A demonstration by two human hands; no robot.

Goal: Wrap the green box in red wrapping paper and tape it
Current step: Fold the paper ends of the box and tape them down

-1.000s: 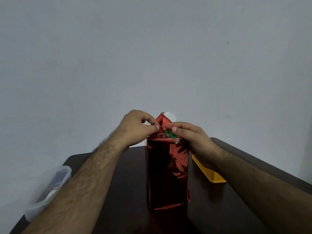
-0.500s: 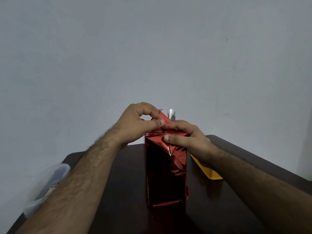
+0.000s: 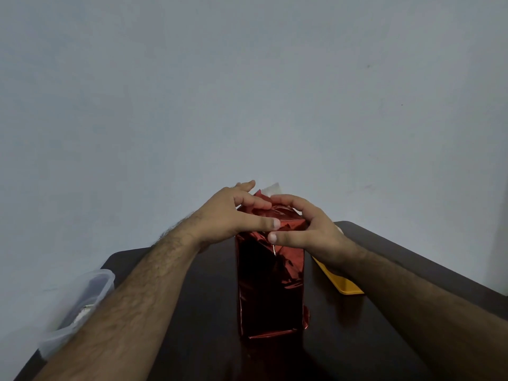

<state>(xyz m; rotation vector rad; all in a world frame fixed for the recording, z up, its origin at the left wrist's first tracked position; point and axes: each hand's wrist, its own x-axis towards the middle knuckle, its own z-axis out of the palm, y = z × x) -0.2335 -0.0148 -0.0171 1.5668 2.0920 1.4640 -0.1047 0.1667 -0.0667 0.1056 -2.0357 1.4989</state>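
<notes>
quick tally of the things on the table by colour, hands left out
red: 1, the wrapped box
yellow: 1, the flat tray
clear: 1, the plastic container
total: 3

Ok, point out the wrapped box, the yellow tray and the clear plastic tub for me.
wrapped box (image 3: pixel 270 290), head view, front face of the red paper
yellow tray (image 3: pixel 343 284), head view, near end
clear plastic tub (image 3: pixel 93 281), head view, far rim
</notes>
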